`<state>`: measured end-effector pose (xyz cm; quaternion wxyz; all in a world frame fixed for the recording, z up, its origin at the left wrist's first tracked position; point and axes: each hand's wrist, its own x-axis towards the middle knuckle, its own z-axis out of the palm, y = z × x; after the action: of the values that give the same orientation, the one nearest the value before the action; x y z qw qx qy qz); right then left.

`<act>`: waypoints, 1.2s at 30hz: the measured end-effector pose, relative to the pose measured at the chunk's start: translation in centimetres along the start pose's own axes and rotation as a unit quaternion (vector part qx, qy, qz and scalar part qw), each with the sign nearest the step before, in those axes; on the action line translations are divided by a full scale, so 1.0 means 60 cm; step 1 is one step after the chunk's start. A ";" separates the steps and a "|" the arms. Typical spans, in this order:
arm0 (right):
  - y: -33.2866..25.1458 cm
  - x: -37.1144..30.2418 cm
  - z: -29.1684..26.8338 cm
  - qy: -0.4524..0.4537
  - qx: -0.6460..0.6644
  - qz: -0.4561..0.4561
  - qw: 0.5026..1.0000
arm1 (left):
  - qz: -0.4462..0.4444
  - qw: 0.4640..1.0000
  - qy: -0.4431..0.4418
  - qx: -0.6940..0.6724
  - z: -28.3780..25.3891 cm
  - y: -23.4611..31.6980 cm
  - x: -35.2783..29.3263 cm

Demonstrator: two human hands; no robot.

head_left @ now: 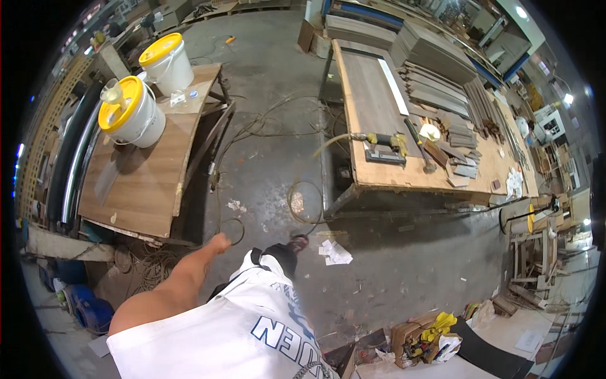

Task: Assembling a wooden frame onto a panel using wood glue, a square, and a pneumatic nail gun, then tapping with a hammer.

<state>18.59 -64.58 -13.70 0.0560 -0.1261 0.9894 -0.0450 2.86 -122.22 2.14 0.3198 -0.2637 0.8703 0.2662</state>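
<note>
My left hand (219, 243) hangs in front of my body over the concrete floor, its fingers curled into a loose fist with nothing in it. It sits just off the near corner of a wooden table (142, 183) on my left. My bare left forearm runs up from the lower left. No part of my right hand shows. My white shirt (252, 328) fills the lower middle, and one shoe (298, 242) points forward on the floor.
Two white buckets with yellow lids (132, 114) (167, 62) stand on the left table. A long workbench (379, 170) on the right holds a yellow nail gun (385, 148), a hammer (420, 151) and several wood offcuts. Hoses and cables (303, 202) loop across the floor beside crumpled paper (336, 252).
</note>
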 end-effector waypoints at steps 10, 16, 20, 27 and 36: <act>-0.077 0.224 -0.275 -0.053 0.176 -0.067 0.981 | 0.257 0.965 0.023 -0.052 -0.086 0.180 0.109; -0.128 0.534 -0.300 -0.112 0.277 -0.067 0.952 | 0.133 0.982 -0.048 -0.122 -0.236 0.055 0.137; -0.185 0.719 -0.295 -0.196 0.298 0.017 0.934 | 0.006 0.997 0.076 -0.008 -0.358 -0.119 0.286; -0.443 1.047 -0.559 -0.107 0.443 0.119 0.882 | -0.030 0.974 0.123 -0.189 -0.576 -0.094 0.498; -0.409 1.249 -0.640 0.237 0.448 0.219 0.834 | 0.167 0.978 -0.045 -0.119 -0.692 0.352 0.715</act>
<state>-52.19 -104.44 19.38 -0.1213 0.1468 0.8460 -0.4980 -55.86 -145.66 5.60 0.2762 -0.1384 0.8489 0.4289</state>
